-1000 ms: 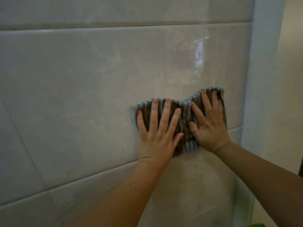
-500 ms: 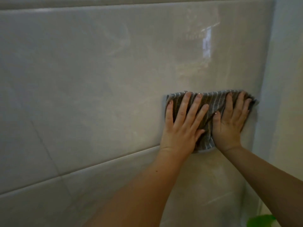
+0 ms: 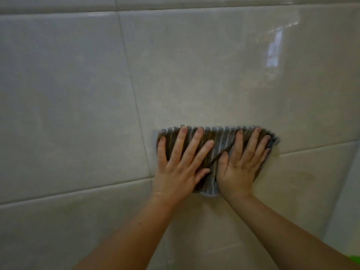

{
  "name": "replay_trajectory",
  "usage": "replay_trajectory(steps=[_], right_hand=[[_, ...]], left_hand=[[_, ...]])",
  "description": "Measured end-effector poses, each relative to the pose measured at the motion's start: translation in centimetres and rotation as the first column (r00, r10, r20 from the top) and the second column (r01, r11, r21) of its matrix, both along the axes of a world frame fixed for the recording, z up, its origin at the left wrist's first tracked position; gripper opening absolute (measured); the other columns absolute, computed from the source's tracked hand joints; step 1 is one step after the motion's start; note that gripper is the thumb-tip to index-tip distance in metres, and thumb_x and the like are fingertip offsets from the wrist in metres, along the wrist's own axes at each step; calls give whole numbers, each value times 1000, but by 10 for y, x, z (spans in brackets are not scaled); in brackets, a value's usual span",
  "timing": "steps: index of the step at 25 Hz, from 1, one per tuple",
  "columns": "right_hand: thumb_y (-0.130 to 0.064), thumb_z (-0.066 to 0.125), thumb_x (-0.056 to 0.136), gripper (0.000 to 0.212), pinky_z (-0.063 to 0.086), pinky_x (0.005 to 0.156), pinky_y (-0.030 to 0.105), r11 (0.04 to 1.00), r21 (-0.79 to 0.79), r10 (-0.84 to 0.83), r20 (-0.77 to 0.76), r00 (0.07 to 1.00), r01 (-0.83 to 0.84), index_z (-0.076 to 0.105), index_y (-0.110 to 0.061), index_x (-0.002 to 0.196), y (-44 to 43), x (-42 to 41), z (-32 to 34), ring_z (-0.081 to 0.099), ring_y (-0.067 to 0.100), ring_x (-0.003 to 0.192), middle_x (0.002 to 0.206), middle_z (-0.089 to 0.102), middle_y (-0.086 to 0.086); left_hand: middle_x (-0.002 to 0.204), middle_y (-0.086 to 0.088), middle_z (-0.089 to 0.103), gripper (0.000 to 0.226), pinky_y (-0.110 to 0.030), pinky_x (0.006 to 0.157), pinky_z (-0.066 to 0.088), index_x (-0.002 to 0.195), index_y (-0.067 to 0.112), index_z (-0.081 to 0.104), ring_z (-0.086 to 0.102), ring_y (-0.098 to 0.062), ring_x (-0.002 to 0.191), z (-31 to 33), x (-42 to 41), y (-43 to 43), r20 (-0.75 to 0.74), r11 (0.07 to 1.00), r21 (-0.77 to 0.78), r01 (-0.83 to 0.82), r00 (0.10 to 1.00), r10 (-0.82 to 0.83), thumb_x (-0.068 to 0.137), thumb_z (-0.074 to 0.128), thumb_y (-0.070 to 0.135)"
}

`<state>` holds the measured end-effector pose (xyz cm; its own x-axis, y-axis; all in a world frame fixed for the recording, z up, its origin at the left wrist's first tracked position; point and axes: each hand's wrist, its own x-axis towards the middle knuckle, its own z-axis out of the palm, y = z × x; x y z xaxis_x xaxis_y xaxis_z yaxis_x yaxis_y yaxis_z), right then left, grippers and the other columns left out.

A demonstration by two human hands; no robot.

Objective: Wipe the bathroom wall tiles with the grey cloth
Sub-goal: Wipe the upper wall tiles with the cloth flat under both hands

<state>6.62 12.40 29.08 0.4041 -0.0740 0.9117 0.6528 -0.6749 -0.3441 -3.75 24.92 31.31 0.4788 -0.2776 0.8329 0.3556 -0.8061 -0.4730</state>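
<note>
Head view, facing the wall. Wall tiles: large, glossy, pale beige-grey, laid in horizontal courses. A vertical grout line runs down left of centre, and a horizontal grout line slopes up toward the right. Grey cloth: grey-brown with thin pale stripes, spread against the wall low on the big tile right of the vertical grout line. Its left edge is just beside that line and its right end stops short of the corner. The cloth's top edge is roughly level. Its lower part narrows to a tip that hangs between the two wrists and crosses the horizontal grout line. Left hand: palm flat on the left half of the cloth, fingers straight and spread, tips near the top edge; it presses rather than grasps. Right hand: palm flat on the right half, fingers straight and closer together, angled up to the right, also only pressing. The thumbs lie near each other at the cloth's middle, with a diagonal fold between them. Both forearms are bare and enter from the near edge. A bright window reflection shows on the tile at upper right. An adjoining wall meets the tiles at far right. A small green object sits in the near right corner, too cropped to identify.
</note>
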Motion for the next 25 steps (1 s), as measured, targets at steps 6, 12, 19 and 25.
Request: replay_trajectory(steps=[6, 12, 19, 25], right_hand=[[-41, 43, 89, 72, 4, 117, 61, 980, -186, 89, 76, 993, -73, 12, -23, 152, 73, -73, -3, 1, 45, 146, 158, 7, 17], [-46, 44, 94, 64, 3, 119, 50, 826, -560, 272, 293, 917, -66, 21, -30, 152, 62, -70, -22, -4, 32, 149, 161, 4, 4], [-46, 35, 98, 51, 12, 116, 51, 878, -478, 195, 305, 932, -27, 27, -36, 147, -37, 23, -21, 13, 40, 145, 157, 19, 5], [-46, 32, 98, 53, 9, 118, 55, 925, -380, 116, 271, 956, -5, 21, -32, 147, -113, 92, -16, 12, 44, 143, 154, 21, 10]], left_hand=[[167, -7, 4, 65, -65, 117, -1, 158, 27, 15, 2, -36, 152, -18, -71, 78, 30, 998, -12, -55, 998, 55, 102, 30, 57], [167, -9, 5, 60, -67, 117, 1, 150, 23, 33, 4, -39, 152, -58, -99, 100, -37, 995, -64, -71, 997, 68, 100, 30, 56], [165, -11, 9, 67, -68, 116, 0, 157, 24, 20, 2, -39, 152, -55, -3, -3, 20, 993, -114, 1, 1000, 1, 100, 36, 56], [166, -10, 4, 66, -67, 115, -11, 158, 24, 17, -9, -39, 151, -41, 70, -90, -26, 994, -110, 7, 1000, -9, 101, 34, 53]])
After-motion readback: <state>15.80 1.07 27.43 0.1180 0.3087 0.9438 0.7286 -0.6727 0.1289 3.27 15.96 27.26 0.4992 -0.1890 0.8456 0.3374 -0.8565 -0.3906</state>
